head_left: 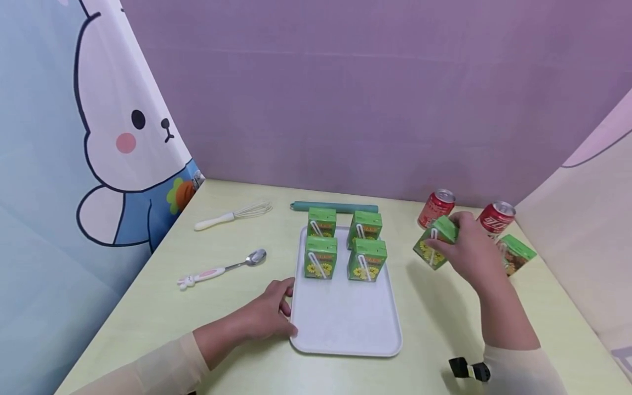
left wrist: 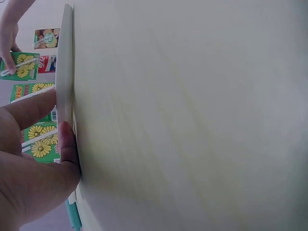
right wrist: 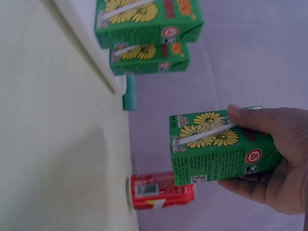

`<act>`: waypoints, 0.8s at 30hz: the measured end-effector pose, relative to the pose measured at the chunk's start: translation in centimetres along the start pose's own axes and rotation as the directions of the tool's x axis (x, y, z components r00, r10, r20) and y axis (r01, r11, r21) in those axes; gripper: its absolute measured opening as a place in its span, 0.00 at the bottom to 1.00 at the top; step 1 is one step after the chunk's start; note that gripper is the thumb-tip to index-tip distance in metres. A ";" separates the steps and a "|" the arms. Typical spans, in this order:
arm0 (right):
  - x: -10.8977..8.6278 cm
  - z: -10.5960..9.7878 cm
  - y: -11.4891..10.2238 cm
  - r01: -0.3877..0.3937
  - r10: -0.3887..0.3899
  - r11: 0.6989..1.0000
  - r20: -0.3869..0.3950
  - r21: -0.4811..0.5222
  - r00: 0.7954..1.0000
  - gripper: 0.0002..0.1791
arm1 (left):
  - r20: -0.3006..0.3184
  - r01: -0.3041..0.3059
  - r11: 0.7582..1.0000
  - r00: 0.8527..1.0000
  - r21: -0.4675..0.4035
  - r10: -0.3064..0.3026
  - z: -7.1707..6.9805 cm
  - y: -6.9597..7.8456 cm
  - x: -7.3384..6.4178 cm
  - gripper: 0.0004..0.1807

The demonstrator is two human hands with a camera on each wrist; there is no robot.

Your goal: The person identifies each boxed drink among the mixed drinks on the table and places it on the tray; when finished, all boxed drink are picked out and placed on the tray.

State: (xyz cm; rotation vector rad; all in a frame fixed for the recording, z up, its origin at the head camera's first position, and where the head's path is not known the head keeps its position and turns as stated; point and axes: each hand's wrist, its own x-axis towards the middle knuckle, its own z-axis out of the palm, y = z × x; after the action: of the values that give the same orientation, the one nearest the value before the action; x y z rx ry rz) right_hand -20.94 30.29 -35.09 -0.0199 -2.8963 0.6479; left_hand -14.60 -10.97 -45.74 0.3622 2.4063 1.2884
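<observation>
My right hand [head_left: 471, 249] holds a green drink carton [right wrist: 207, 144] with yellow flowers and a white straw, tilted above the table right of the tray. Thumb and fingers grip it at its top end. At the left edge of the white tray [head_left: 345, 323], my left hand [head_left: 269, 312] grips the rim between thumb and curled fingers. Toward the back of the tray stand matching cartons in two rows: front left [head_left: 321, 258], front right [head_left: 367, 260], back left [head_left: 322, 222] and back right [head_left: 365, 225].
Behind my right hand stand two red cans, one left [head_left: 436, 208] and one right [head_left: 496, 218]. Another green carton [head_left: 514, 254] is partly hidden by that hand. A whisk [head_left: 234, 215] and a spoon [head_left: 222, 269] lie on the left, a teal stick [head_left: 336, 207] behind the tray.
</observation>
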 end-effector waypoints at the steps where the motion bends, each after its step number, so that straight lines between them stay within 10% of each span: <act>1: -0.2 -0.1 -0.4 0.013 -0.013 1.000 -0.004 -0.007 1.000 0.47 | -0.001 -0.001 1.000 1.000 0.001 0.001 0.0 0.0 0.0 0.57; 24: -6.1 -1.2 -9.4 0.221 -0.221 0.975 0.133 0.015 0.966 0.38 | -0.002 -0.003 0.999 1.000 -0.032 0.002 0.1 0.1 0.1 0.57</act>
State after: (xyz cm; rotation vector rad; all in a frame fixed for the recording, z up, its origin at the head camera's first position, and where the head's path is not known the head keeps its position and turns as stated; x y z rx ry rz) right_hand -14.51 21.95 -31.04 0.3551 -2.9642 0.6305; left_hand -14.66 -10.81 -45.76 0.3549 2.3851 1.3275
